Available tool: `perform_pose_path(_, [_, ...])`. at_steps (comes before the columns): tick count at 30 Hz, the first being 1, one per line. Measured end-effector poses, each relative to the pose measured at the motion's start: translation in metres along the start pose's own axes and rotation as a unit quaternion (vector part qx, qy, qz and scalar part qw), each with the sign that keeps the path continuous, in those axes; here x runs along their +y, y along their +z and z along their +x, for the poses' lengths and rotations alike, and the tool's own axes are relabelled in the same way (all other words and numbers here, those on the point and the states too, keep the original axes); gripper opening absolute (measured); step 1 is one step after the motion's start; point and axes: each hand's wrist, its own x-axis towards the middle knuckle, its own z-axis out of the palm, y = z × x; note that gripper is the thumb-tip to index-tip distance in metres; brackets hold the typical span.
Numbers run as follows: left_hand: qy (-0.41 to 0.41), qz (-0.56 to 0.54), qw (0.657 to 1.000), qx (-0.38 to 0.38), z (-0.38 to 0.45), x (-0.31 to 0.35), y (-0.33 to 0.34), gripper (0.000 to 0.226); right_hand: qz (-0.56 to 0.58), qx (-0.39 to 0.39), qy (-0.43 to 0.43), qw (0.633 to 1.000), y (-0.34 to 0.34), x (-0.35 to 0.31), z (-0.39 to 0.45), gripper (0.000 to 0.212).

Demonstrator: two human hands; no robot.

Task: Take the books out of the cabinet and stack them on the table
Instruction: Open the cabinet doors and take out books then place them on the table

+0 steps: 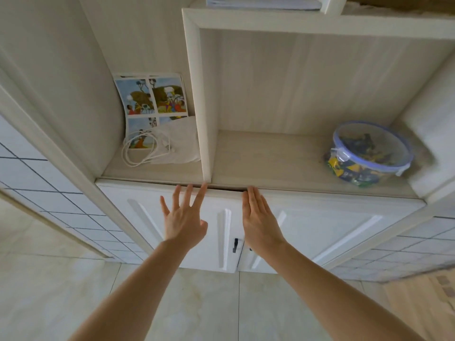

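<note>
— Well, left hand [183, 219]: flat and spread, fingers straight and fanned, tips at the top edge of the left cabinet door [152, 217]; nothing held.

— And right hand [258, 221]: flat too, fingers straight and pressed together, tips at the dark gap above the right cabinet door [332, 225]; nothing held either; thumb not clearly seen.

— Between the two hands: the meeting edges of the doors, with a small black handle [235, 245] low on the left one, just beside the right wrist; a second handle mostly hidden behind that wrist.

— Doors nearly closed; a thin dark slit along the top near the fingertips; inside not visible.

— So no books seen in the lower cabinet; cannot tell what lies behind the doors.

— Above, on the open shelf [270, 163]: left compartment, a picture sheet [150, 94] with coloured panels leaning against the back wall; in front of it a coiled white cable [140, 150] and a folded pale cloth [181, 141], touching each other.

— Right compartment, past the upright divider: a round clear tub [366, 156] with a blue-rimmed lid, full of small blue, yellow and green pieces, near the right wall.

— Higher still, at the top edge: a stack of white papers or books [263, 2], only partly in view; too cropped to say which.

— Below: pale tiled floor [197, 303]; tiled walls either side.
</note>
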Motion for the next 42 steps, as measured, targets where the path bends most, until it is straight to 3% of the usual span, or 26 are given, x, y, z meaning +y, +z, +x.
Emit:
perform_pose_path(6, [0.009, 0.008, 1.000, 0.022, -0.027, -0.003, 0.012, 0.101, 0.056, 0.027, -0.026, 0.998, -0.012, -0.008, -0.035, 0.068])
perform_pose_path(10, [0.034, -0.002, 0.998, 0.051, -0.058, -0.014, 0.016, 0.094, 0.158, 0.040, -0.062, 0.985, -0.024, -0.012, -0.061, 0.035])
perform_pose_path(12, [0.056, -0.008, 0.996, 0.062, -0.075, -0.025, 0.014, 0.089, 0.242, 0.011, -0.033, 0.970, -0.034, -0.018, -0.068, 0.015])
perform_pose_path(15, [0.086, -0.018, 0.995, 0.054, -0.097, -0.045, 0.010, 0.084, 0.403, -0.139, 0.044, 0.904, -0.048, -0.031, -0.060, 0.026])
perform_pose_path(18, [0.098, -0.027, 0.994, 0.040, -0.109, -0.056, 0.003, 0.082, 0.385, -0.248, -0.021, 0.889, -0.049, -0.054, -0.054, 0.029])
perform_pose_path(20, [0.105, -0.015, 0.994, 0.028, -0.112, -0.059, -0.002, 0.078, 0.390, -0.272, -0.039, 0.879, -0.045, -0.068, -0.056, 0.026])
perform_pose_path(25, [0.105, -0.027, 0.994, 0.009, -0.115, -0.062, -0.008, 0.071, 0.477, -0.285, 0.028, 0.831, -0.037, -0.075, -0.061, 0.033])
perform_pose_path(29, [0.103, -0.069, 0.992, 0.012, -0.118, -0.070, -0.008, 0.061, 0.478, -0.301, 0.038, 0.824, -0.040, -0.077, -0.061, 0.034])
perform_pose_path(32, [0.068, -0.178, 0.980, 0.051, -0.124, -0.072, -0.009, 0.054, 0.480, -0.324, 0.039, 0.814, -0.045, -0.084, -0.064, 0.041])
perform_pose_path(36, [-0.060, -0.324, 0.939, 0.097, -0.127, -0.072, -0.014, 0.058, 0.477, -0.361, 0.057, 0.799, -0.051, -0.109, -0.079, 0.039])
perform_pose_path(39, [-0.155, -0.419, 0.894, 0.044, -0.134, -0.077, -0.021, 0.079, 0.517, -0.377, 0.091, 0.763, -0.055, -0.135, -0.094, 0.039])
perform_pose_path(42, [-0.173, -0.453, 0.874, -0.003, -0.145, -0.100, -0.018, 0.085, 0.579, -0.388, 0.118, 0.707, -0.056, -0.164, -0.110, 0.043])
